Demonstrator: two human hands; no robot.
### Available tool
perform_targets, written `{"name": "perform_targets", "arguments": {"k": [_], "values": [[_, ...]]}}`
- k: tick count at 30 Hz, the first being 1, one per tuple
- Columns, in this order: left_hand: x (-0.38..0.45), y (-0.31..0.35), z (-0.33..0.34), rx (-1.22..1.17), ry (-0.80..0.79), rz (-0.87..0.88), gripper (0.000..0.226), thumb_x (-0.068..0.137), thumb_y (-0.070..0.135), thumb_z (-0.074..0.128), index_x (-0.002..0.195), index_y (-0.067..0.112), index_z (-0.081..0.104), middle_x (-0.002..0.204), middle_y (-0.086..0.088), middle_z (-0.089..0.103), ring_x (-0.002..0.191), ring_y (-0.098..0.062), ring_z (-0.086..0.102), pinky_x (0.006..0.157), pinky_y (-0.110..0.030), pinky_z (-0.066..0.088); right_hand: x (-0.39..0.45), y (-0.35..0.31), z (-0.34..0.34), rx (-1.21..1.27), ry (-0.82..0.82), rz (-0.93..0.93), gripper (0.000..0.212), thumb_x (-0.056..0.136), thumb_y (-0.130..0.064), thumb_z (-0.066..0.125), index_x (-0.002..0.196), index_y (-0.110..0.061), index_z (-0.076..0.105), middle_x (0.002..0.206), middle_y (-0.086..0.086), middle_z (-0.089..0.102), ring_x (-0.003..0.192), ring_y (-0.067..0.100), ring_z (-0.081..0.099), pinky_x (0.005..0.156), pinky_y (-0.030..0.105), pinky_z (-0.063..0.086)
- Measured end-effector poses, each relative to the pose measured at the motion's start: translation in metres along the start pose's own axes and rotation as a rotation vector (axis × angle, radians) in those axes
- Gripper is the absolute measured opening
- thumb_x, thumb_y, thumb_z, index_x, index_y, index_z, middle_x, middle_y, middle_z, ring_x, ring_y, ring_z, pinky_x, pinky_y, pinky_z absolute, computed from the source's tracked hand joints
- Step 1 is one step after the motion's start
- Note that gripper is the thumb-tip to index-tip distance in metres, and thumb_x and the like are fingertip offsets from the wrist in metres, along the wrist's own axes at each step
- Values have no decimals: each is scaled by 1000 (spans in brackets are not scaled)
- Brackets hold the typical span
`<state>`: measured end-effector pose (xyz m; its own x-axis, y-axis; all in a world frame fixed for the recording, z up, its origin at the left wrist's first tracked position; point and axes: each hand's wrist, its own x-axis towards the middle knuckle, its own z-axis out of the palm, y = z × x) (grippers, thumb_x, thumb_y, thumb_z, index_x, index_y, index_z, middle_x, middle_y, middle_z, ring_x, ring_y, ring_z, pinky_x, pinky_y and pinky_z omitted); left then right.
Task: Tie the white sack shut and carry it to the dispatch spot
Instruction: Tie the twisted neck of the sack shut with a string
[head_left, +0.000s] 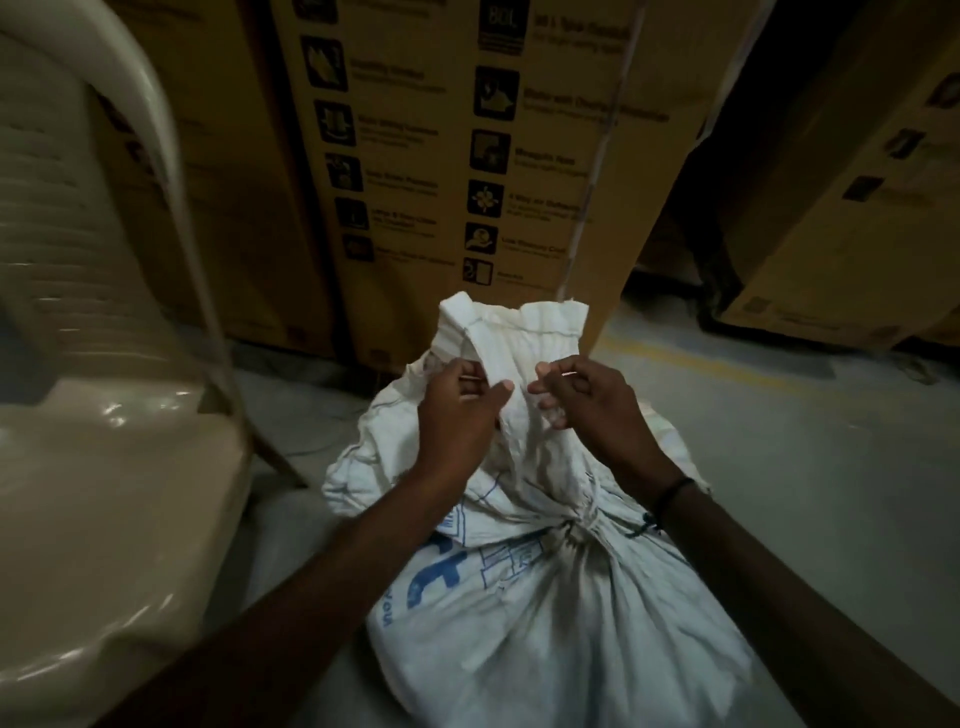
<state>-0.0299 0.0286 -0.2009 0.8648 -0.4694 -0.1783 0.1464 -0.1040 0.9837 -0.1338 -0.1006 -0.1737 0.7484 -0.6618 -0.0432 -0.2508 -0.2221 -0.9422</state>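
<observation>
Both hands pinch the loose mouth flap of the white sack (545, 597), left hand (457, 415) and right hand (587, 410) closed on cloth; the corded neck (582, 525) sits just below the grip, the sack's bulk stretching toward the person along the floor (831, 441)

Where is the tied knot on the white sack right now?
In the head view, the knot cinches the white woven sack at lower centre, nearer the camera than both hands, beside the right wrist.
</observation>
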Motion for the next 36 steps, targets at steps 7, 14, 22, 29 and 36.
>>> {"name": "perform_targets", "arguments": {"k": [7, 14, 22, 29, 36], "values": [[-59, 50, 9, 218, -184, 6, 25, 81, 18, 83, 82, 33, 63, 82, 10, 72, 81, -11, 70, 78, -30, 55, -18, -76, -16, -50, -156, 249, 44, 88, -70, 68, 97, -27, 75, 95, -7, 76, 92, 17, 72, 83, 39, 58], [-93, 69, -5, 271, -200, -112, 31, 80, -2, 78, 81, 26, 64, 85, 9, 76, 79, 2, 71, 77, -25, 55, -50, -83, -55, -277, -129, 223, 31, 100, -37, 70, 107, -8, 77, 94, 23, 72, 81, 25, 66, 86, 56, 59], [-88, 99, -33, 821, -58, 260, 66, 80, 14, 81, 140, 19, 55, 140, -13, 50, 131, -31, 44, 112, -44, 37, -94, -85, -99, -233, -191, 300, 12, 97, -32, 76, 91, -22, 80, 85, -1, 81, 79, 9, 74, 77, 36, 52], [-78, 114, -36, 943, -514, 395, 17, 85, 32, 63, 90, 30, 79, 128, 4, 73, 127, -22, 62, 111, -53, 35, -106, -115, -117, -303, -126, 192, 30, 87, 7, 75, 108, -14, 72, 98, 0, 73, 81, -1, 68, 71, 13, 52], [-88, 114, -27, 822, -747, 484, 23, 93, 32, 63, 99, 18, 80, 117, -3, 78, 107, -23, 71, 99, -40, 46, -43, -170, -76, -355, -22, -122, 23, 85, 8, 55, 101, 1, 70, 101, 14, 70, 81, 27, 68, 68, 23, 53]]}}
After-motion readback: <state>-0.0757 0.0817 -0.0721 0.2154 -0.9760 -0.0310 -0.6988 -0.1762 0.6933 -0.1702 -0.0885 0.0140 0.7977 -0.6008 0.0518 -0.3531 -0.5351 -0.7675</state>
